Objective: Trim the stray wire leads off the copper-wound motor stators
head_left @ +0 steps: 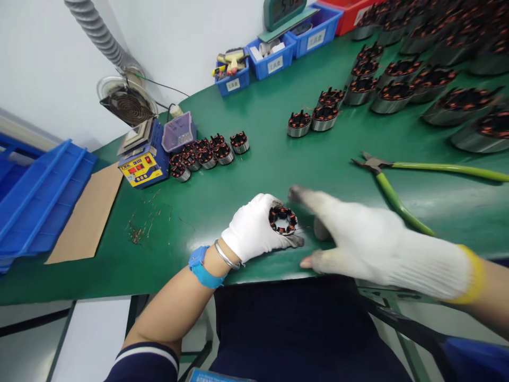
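My left hand [258, 225], in a white glove with dark fingertips, is closed around a motor stator [283, 220] with copper windings and a black core. Its ring faces up, and a thin wire sticks out to the right. My right hand [358, 233], in a white knitted glove with a yellow cuff, hovers just right of the stator, smeared by motion. Its thumb and forefinger are spread apart with nothing visible between them; the other fingers are partly hidden. Beyond this hand, green-handled cutting pliers [382, 167] lie with handles apart on the green table [254, 170].
More stators [324, 116] crowd the right back, and a smaller group [207, 156] stands left, beside a blue soldering-type unit [145, 159] and a purple bin [178, 132]. Wire scraps [137, 233] lie at left. Blue bins [274, 61] line the wall below a fume hose [95, 32].
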Demonstrator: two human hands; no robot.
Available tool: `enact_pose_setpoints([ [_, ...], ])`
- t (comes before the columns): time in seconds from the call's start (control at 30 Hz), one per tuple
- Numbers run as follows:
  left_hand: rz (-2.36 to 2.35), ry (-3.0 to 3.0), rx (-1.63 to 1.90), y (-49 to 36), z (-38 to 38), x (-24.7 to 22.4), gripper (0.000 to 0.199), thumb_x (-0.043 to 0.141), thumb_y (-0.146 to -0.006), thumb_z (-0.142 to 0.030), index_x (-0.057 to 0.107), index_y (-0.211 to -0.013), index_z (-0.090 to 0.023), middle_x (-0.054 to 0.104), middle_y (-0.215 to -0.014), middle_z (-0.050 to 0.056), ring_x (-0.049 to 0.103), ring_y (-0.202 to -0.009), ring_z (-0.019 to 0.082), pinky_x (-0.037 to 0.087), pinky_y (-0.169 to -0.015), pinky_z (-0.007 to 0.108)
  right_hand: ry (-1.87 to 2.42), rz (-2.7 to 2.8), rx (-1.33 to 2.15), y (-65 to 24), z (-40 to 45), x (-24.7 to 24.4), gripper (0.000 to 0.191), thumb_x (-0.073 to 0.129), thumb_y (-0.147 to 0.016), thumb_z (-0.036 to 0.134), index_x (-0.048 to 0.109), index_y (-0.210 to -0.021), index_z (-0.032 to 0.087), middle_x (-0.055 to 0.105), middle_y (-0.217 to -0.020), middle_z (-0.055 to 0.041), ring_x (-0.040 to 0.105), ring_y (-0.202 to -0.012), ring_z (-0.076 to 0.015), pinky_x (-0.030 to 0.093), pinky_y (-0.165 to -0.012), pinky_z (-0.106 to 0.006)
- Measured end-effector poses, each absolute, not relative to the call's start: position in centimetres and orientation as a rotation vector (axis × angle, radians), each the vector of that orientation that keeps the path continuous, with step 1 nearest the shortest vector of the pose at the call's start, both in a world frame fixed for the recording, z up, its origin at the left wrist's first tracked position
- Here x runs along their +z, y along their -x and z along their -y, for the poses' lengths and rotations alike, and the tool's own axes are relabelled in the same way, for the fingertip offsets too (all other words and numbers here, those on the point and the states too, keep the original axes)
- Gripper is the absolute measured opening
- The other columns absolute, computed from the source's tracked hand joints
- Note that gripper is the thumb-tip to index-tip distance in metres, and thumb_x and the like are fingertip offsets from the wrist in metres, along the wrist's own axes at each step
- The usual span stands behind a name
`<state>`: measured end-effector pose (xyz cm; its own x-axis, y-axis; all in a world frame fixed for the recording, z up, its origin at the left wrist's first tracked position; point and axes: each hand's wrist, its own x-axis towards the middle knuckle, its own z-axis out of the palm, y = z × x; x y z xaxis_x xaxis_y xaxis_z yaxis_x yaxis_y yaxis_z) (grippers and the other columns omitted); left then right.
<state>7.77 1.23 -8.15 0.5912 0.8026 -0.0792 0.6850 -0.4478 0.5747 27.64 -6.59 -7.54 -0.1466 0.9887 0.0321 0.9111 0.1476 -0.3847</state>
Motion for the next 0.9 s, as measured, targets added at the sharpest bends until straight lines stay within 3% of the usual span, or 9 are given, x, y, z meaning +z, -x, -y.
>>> enact_pose_setpoints([
  [0.1, -1.174, -2.281, 0.274, -7.9, -1.2, -8.3, 0.063, 0.096, -0.055, -0.049, 0.061, -0.101, -0.023, 0.068, -0.099, 0.001, 0.071, -0.091, 0.025, 0.059, -0.082, 0.038, 1.826, 2.195, 0.375, -26.9, 6.2, -9.9, 0.053, 0.051, -0.092, 0.050, 0.068, -0.134, 0.023, 0.080, -0.113, -0.0102, 0.076, -0.088, -0.0300, 0.053, -0.065, -0.035],
  [0.17, -1.161, -2.291, 0.290, -7.9, -1.2, -8.5, 0.063, 0.096, -0.055, -0.051, 0.060, -0.100, -0.024, 0.068, -0.099, 0.001, 0.071, -0.089, 0.024, 0.059, -0.080, 0.037, 1.894, 2.193, 0.414, -27.0, 6.0, -10.7, 0.042, 0.045, -0.096, 0.045, 0.076, -0.118, 0.026, 0.081, -0.104, -0.0075, 0.076, -0.086, -0.0299, 0.051, -0.064, -0.035],
  [0.3, -1.161, -2.298, 0.305, -7.8, -1.3, -8.7, 0.063, 0.094, -0.056, -0.055, 0.059, -0.098, -0.023, 0.067, -0.098, 0.002, 0.071, -0.087, 0.024, 0.059, -0.079, 0.038, 1.896, 2.149, 0.537, -27.8, 5.8, -10.5, 0.039, 0.047, -0.096, 0.043, 0.079, -0.113, 0.029, 0.082, -0.107, -0.0056, 0.076, -0.089, -0.0299, 0.052, -0.065, -0.035],
  [0.53, -1.186, -2.287, 0.306, -7.8, -1.1, -8.7, 0.064, 0.091, -0.057, -0.062, 0.059, -0.096, -0.024, 0.067, -0.096, 0.002, 0.070, -0.083, 0.024, 0.058, -0.075, 0.038, 1.970, 2.047, 0.674, -27.3, 5.8, -9.0, 0.036, 0.050, -0.092, 0.047, 0.080, -0.100, 0.029, 0.082, -0.094, -0.0049, 0.073, -0.077, -0.0267, 0.044, -0.058, -0.032],
  [0.63, -1.172, -2.286, 0.445, -7.8, -0.6, -9.1, 0.063, 0.091, -0.057, -0.062, 0.061, -0.098, -0.023, 0.069, -0.099, 0.003, 0.071, -0.088, 0.025, 0.060, -0.081, 0.040, 1.992, 2.000, 0.771, -27.0, 5.9, -8.5, 0.034, 0.048, -0.090, 0.045, 0.078, -0.089, 0.028, 0.080, -0.085, -0.0043, 0.071, -0.073, -0.0252, 0.044, -0.060, -0.032],
  [0.77, -0.894, -2.255, 0.614, -7.5, -0.3, -9.4, 0.058, 0.085, -0.073, -0.048, 0.064, -0.120, -0.022, 0.073, -0.114, 0.007, 0.072, -0.106, 0.026, 0.058, -0.098, 0.041, 1.948, 1.930, 0.888, -27.2, 5.8, -7.8, 0.034, 0.049, -0.084, 0.048, 0.070, -0.071, 0.025, 0.073, -0.069, -0.0035, 0.064, -0.061, -0.0209, 0.042, -0.055, -0.030],
  [0.9, -0.776, -2.299, 0.549, -7.3, -0.4, -9.2, 0.042, 0.076, -0.082, -0.044, 0.067, -0.118, -0.023, 0.073, -0.107, 0.006, 0.070, -0.098, 0.024, 0.058, -0.090, 0.039, 1.932, 1.863, 0.959, -27.7, 5.7, -7.8, 0.036, 0.049, -0.081, 0.052, 0.061, -0.061, 0.025, 0.061, -0.056, -0.0017, 0.054, -0.051, -0.0175, 0.036, -0.048, -0.029],
])
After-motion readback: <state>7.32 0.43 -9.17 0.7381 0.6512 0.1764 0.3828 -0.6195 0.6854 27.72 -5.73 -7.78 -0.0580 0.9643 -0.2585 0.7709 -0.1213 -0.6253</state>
